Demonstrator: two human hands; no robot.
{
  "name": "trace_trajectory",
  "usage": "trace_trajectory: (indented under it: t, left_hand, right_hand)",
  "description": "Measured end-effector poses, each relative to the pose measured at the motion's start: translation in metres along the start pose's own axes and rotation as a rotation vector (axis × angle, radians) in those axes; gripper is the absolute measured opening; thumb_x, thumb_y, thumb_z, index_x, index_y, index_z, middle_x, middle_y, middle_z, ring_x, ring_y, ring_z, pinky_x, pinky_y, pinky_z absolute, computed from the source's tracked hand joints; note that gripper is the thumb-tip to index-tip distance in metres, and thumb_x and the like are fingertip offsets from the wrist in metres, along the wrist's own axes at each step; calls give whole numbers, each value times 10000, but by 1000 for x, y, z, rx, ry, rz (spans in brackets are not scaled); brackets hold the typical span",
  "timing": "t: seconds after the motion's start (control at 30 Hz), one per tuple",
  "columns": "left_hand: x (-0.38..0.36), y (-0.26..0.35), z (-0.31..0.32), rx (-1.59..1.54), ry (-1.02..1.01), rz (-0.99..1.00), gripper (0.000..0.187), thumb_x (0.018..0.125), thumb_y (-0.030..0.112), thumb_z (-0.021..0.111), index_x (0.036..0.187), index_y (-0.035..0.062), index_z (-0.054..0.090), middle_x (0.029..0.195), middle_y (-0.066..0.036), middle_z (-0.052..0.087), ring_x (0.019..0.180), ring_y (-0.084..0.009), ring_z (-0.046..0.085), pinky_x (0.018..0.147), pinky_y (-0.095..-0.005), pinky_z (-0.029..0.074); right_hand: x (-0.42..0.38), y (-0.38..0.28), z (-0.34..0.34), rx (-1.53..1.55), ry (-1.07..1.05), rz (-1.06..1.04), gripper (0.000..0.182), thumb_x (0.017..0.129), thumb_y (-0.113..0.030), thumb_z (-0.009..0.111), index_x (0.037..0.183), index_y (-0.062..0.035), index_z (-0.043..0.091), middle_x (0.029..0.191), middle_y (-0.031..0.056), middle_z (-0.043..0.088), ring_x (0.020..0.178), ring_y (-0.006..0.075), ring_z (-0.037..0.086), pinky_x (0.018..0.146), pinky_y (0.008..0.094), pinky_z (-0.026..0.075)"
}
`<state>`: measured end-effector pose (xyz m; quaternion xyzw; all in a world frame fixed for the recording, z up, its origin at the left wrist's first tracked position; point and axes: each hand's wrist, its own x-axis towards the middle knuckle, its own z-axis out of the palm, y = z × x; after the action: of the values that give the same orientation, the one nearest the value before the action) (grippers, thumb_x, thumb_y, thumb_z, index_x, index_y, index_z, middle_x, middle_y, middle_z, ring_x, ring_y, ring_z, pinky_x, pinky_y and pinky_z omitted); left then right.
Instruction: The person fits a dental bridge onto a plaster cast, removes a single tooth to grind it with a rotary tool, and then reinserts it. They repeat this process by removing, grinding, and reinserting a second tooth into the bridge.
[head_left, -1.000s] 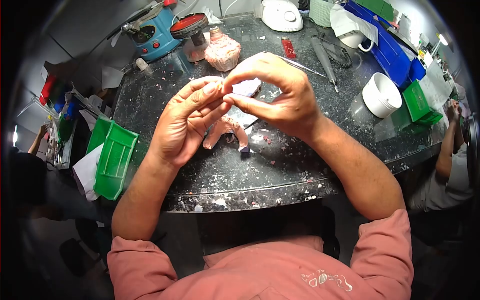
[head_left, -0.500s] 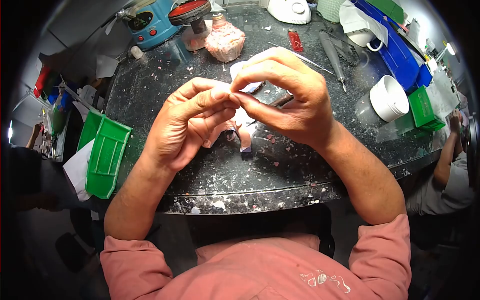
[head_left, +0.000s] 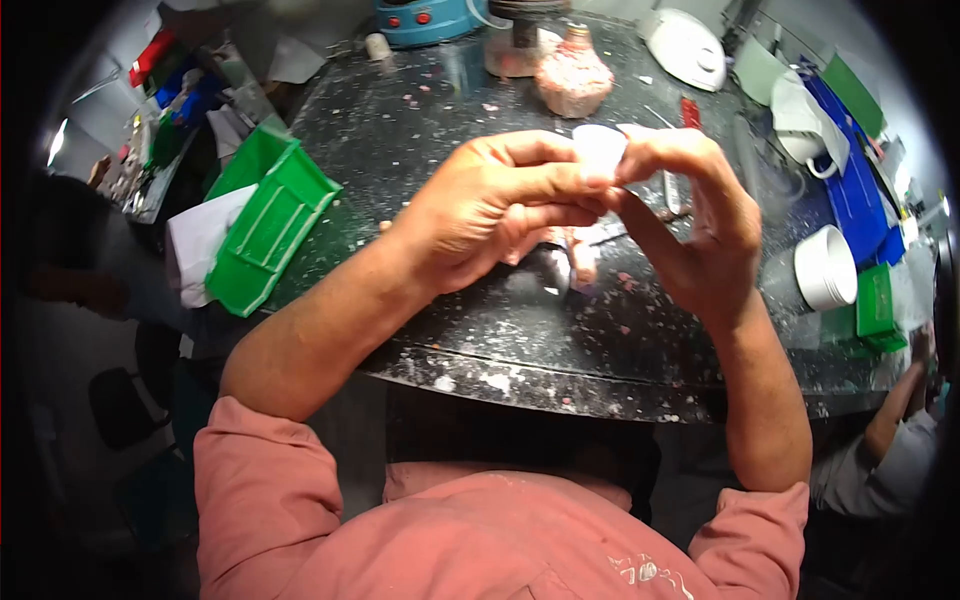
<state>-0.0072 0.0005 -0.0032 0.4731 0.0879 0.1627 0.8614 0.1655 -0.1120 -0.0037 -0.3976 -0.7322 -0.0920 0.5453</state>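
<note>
My left hand (head_left: 490, 205) and my right hand (head_left: 695, 220) meet fingertip to fingertip above the bench. Thumb and forefinger of each are pinched together, and whatever sits between them is too small and too covered to make out. Just beyond the fingertips shows a small white cup-like piece (head_left: 600, 147), partly hidden by the fingers. Below the hands, on the bench, lie pinkish pieces (head_left: 583, 262), half covered by my left hand. A thin metal tool (head_left: 670, 190) lies behind my right hand.
The dark bench top (head_left: 470, 320) is speckled with scraps. A green tray (head_left: 270, 235) stands left, a white tub (head_left: 826, 268) and a green box (head_left: 880, 308) right. A pink-crusted lamp-shaped vessel (head_left: 574, 80) and a blue device (head_left: 425, 22) are behind. Another person's arm (head_left: 895, 400) shows at right.
The view has swung, so the bench and its things appear further right. Both hands stay joined at the fingertips, and my right hand's fingers look more upright.
</note>
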Motion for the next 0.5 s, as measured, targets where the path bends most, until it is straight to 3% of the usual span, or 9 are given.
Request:
trace_trajectory:
  t: [0.07, 0.4, 0.47, 0.5]
  left_hand:
    - [-2, 0, 4, 55, 59, 1, 146, 917, 126, 653, 1024, 33, 621, 909, -80, 684, 797, -146, 675, 518, -223, 478]
    - [0, -1, 4, 122, 63, 46, 200, 940, 145, 622, 1062, -11, 594, 891, -72, 651, 703, -110, 630, 476, -221, 472]
    - [0, 1, 3, -20, -21, 41, 154, 911, 68, 644, 1030, -28, 629, 982, -123, 681, 913, -175, 674, 865, -303, 550]
    - [1, 0, 3, -54, -39, 27, 158, 910, 60, 641, 1034, -35, 622, 981, -116, 673, 919, -170, 667, 868, -300, 549]
  right_hand:
    - [-2, 2, 1, -8, 5, 1, 345, 743, 52, 746, 1056, -14, 615, 912, 85, 653, 796, 199, 652, 709, 309, 530]
    - [-1, -3, 1, -29, -8, 22, 288, 792, 8, 717, 1049, -16, 590, 908, 91, 639, 822, 209, 652, 747, 310, 534]
    - [-2, -4, 1, 100, 30, 89, 292, 785, 20, 707, 1048, -13, 585, 920, 87, 641, 818, 199, 650, 748, 308, 534]
    - [-3, -6, 3, 125, 49, 128, 284, 784, 32, 692, 1041, -14, 579, 915, 82, 637, 816, 193, 646, 751, 308, 533]
